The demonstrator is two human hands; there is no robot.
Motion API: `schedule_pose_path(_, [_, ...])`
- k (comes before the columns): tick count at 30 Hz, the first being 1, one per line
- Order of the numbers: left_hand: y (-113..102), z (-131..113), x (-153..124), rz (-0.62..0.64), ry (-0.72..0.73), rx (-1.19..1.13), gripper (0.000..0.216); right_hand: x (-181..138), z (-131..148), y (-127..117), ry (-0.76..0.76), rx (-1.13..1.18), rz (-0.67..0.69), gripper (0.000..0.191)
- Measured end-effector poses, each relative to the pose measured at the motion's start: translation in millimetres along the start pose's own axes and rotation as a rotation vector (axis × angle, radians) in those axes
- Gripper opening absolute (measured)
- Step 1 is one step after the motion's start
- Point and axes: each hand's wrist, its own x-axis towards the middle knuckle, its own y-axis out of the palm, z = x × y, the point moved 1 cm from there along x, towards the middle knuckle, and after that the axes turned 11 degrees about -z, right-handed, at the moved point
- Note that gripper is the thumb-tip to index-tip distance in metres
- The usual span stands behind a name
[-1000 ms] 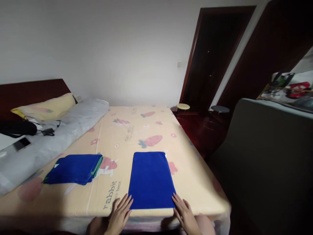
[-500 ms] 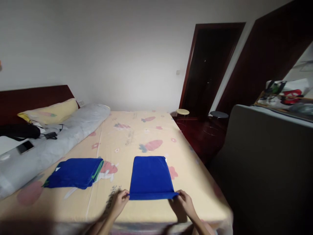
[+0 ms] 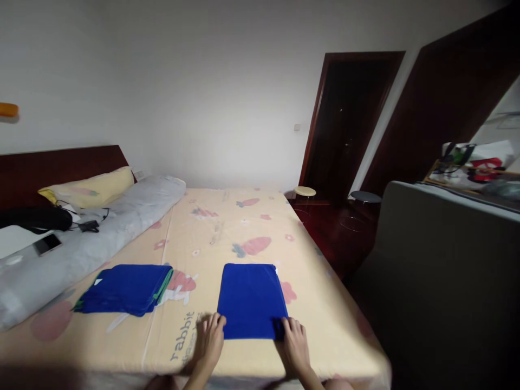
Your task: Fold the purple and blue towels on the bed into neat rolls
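A blue cloth [image 3: 252, 298], folded into a flat rectangle, lies on the bed sheet in front of me. My left hand [image 3: 213, 335] has its curled fingers closed on the cloth's near left edge. At the near right corner my right hand [image 3: 296, 341] pinches the cloth, and a small dark fold shows beside the fingertips. The thumbs are partly hidden. Left of my hands rests a pile of folded blue cloths [image 3: 125, 290] with green edging and a small white tag.
The bed [image 3: 211, 216] has a yellow sheet with carrot prints. A grey rolled quilt [image 3: 122, 222] runs along its left, with a phone [image 3: 47, 244] and cables on it. Beyond the right edge stand two stools [image 3: 304, 191] and a dark grey panel [image 3: 439, 260].
The near edge of the cloth, lifted and stretched between my hands before, now lies flat. My hands have moved slightly inward onto its sides. The pile stays put; the view has tilted slightly.
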Motion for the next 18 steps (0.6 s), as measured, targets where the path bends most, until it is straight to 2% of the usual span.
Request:
schedule_pose_path(3, [8,-14,-8,0.093,0.223,-0.113,0.051,-9,11,8,-0.160,0.002,0.038,0.034])
schedule_pose_path(6, [10,-6,-19,0.154,0.424,-0.141,0.058,-19,1,6,-0.160,0.016,0.049,0.032])
schedule_pose_path(9, [5,12,-25,0.171,0.439,-0.075,0.059,-25,-18,-2,-0.152,0.030,0.053,0.033])
schedule_pose_path(11, [2,13,-25,0.143,0.427,-0.052,0.058,-24,-18,-5,-0.132,0.028,0.062,0.035])
schedule_pose_path(14, [9,-13,-23,0.100,0.439,-0.086,0.060,-18,10,1,-0.142,0.070,0.105,0.045])
schedule_pose_path(18, [35,-52,-26,0.095,0.413,-0.118,0.066,-15,58,22,-0.227,0.153,0.256,0.063])
